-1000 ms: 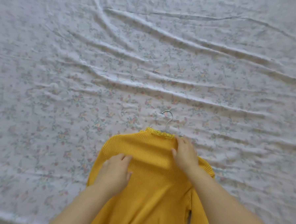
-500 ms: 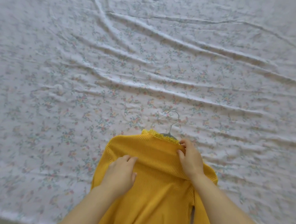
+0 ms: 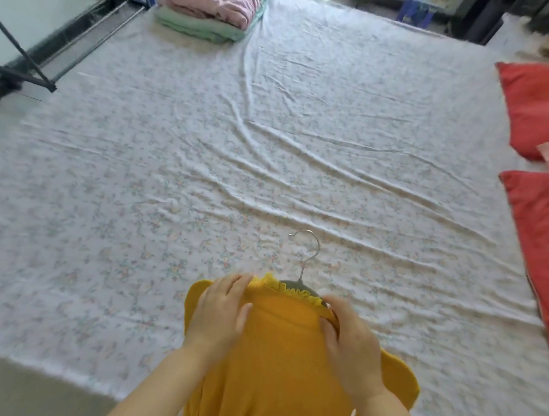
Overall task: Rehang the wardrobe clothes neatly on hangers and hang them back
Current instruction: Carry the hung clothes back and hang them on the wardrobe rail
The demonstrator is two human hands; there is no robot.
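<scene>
Yellow sweater (image 3: pixel 284 367) lies on the bed (image 3: pixel 270 144), near edge, already on a hanger (image 3: pixel 294 285). The hanger's hook (image 3: pixel 309 265) points away from the person, and the frilled collar (image 3: pixel 297 292) sits just below the hanger's neck.

Left hand (image 3: pixel 220 310): left of the hanger, fingers (image 3: pixel 234 285) straight and released, pressing flat on the knit by the collar.

Right hand (image 3: pixel 351 348): right of the hanger, fingers (image 3: pixel 335 306) curled over the collar edge with the thumb under, pinching the knit.

Step in hand, as we read it: seating the shoulders and collar on the hanger.

- We would centre the collar on the hanger's neck. It looks bunched on the right side.
- Smooth outward from the hanger neck along each shoulder. Don't tug the collar, since ribbed knit stretches.
- Both hanger ends are hidden under the cloth, so we would feel that each one sits inside its shoulder seam.
- Lift by the hook only once both sides match, or the sweater may slide off one end.
</scene>
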